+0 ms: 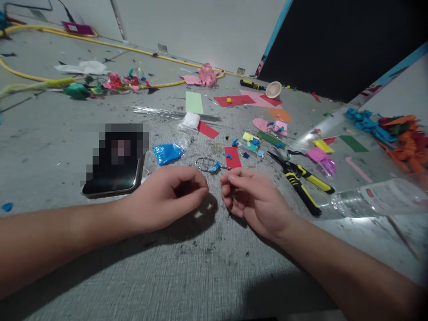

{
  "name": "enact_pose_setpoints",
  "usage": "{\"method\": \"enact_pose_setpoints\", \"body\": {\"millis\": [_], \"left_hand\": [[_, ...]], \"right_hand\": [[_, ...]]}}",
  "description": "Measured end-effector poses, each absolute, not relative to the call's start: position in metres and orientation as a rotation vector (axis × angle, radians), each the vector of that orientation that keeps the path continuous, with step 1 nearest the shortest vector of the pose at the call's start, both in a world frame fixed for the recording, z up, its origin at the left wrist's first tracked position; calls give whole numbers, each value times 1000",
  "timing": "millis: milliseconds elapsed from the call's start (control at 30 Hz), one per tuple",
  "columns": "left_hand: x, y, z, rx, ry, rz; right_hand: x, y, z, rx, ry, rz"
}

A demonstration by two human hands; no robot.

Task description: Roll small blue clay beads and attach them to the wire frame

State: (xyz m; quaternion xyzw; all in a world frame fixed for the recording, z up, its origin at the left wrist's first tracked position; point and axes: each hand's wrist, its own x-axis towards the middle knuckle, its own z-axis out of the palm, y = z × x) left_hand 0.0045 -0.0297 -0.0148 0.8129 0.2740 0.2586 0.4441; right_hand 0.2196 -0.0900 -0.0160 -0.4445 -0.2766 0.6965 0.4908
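Note:
My left hand (175,196) hovers low over the grey table, thumb and index finger pressed together. Facing it across a small gap, my right hand (259,196) has its thumb pressed on the curled index finger. Whatever either pinch holds is too small or hidden to make out. Just beyond the fingertips lies a bent wire shape (202,164) with a blue clay-like piece (214,167) on it. A red paper strip (233,157) with blue bits is close to my right fingertips. Behind my left hand sits a blue packet (168,153) in clear plastic.
A phone (112,171) lies left, yellow-black pliers (301,178) and a clear bottle (384,196) right. Further back are straight wires (160,112), a white packet (191,121), coloured papers (194,102) and a yellow cable (120,46). Orange and blue material (401,138) is heaped far right.

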Motion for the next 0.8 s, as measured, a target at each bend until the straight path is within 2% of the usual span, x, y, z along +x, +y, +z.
{"method": "enact_pose_setpoints", "body": {"millis": [133,367,533,800], "left_hand": [[0,-16,-19,2422,713,764],[-5,-12,-19,2659,559,440],[-2,-11,-19,2615,580,362],[3,-11,-8,2235,711,444]], "right_hand": [[220,-90,-17,-1172,-746,1589],[218,-96,-18,-1112,-1165,1344],[217,-97,-20,-1091,-1258,1281],[220,-95,-22,-1117,-1162,1297]]}}
